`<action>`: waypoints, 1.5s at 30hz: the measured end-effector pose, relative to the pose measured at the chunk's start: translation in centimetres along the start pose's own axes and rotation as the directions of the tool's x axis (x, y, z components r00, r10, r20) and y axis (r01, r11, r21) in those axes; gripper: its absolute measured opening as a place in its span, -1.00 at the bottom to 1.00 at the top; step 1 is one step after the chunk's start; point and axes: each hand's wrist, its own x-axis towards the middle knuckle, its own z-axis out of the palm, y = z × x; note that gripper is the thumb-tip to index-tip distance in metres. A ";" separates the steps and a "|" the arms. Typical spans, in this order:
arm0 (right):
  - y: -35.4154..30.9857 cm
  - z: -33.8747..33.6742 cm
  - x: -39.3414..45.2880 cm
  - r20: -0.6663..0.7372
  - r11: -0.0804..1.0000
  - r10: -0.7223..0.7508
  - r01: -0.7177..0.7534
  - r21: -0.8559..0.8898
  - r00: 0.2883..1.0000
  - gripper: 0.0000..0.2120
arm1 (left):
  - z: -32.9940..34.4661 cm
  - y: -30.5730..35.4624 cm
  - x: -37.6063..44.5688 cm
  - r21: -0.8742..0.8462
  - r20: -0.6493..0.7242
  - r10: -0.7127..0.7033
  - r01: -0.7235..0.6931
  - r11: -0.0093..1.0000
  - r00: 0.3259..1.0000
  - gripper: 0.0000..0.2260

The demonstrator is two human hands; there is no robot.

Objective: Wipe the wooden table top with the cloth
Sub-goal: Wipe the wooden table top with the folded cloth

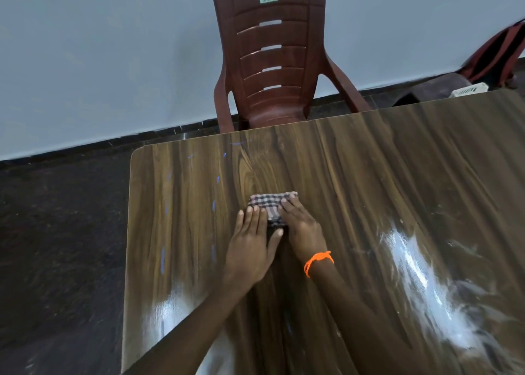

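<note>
The wooden table top (369,190) fills most of the view, its far edge set against a brown plastic chair (270,62) and its left edge running beside a dark floor (56,232). Pale, streaky smears (420,275) are seen on the right part of the surface, a smaller glossy patch (167,309) near the left front, and short blue marks (213,204) scattered over the left half; these areas are judged to be the ones most in need of passes. The checked cloth (270,204), folded into a small pad, lies near the middle of the top and is pressed flat from the near side by both hands. The right hand (301,227), with an orange thread band (318,261) at its wrist, is laid over the cloth's right part with fingers straight; the left hand (252,241) rests flat with its fingertips at the cloth's left edge and its thumb against the near edge. Nothing is clenched or pinched. For a good wipe, even downward pressure should be kept through flat palms, the pad should be kept folded so no corner drags, and overlapping strokes along the grain should be carried out to the edges, the smeared right side included.
</note>
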 end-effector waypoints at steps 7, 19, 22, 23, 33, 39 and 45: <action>2.5 -2.0 -7.4 -0.077 0.999 0.039 -0.041 -0.022 0.996 -0.60 | 1.3 4.5 -4.3 -0.034 0.044 0.132 -0.130 0.991 0.990 -0.33; -0.5 -1.1 -3.6 0.030 0.998 -0.001 0.003 -0.067 1.000 -0.64 | -0.2 2.4 -3.3 0.026 0.052 -0.001 0.000 1.000 0.999 -0.32; -1.2 -1.0 -7.4 0.066 0.996 -0.061 0.065 -0.056 0.996 -0.62 | 1.0 2.1 -8.3 -0.025 0.002 0.030 -0.030 0.999 1.000 -0.35; -1.2 -1.1 -8.9 0.065 0.996 -0.072 0.076 -0.047 0.995 -0.61 | 1.6 2.5 -10.0 -0.039 -0.004 0.048 -0.048 0.998 0.999 -0.36; 1.4 -3.8 -12.0 -0.078 0.994 0.089 -0.093 -0.051 0.993 -0.64 | 2.2 7.2 -8.4 -0.045 0.013 0.120 -0.119 0.992 0.993 -0.37; -0.8 -2.3 -9.8 -0.033 0.996 0.084 -0.085 -0.030 0.996 -0.68 | 1.5 4.9 -7.7 -0.008 0.016 0.073 -0.073 0.997 0.997 -0.35; -1.6 -2.3 -17.4 0.055 0.999 -0.050 0.051 -0.012 0.997 -0.70 | 2.7 4.9 -15.9 -0.083 -0.006 0.111 -0.111 0.990 0.994 -0.40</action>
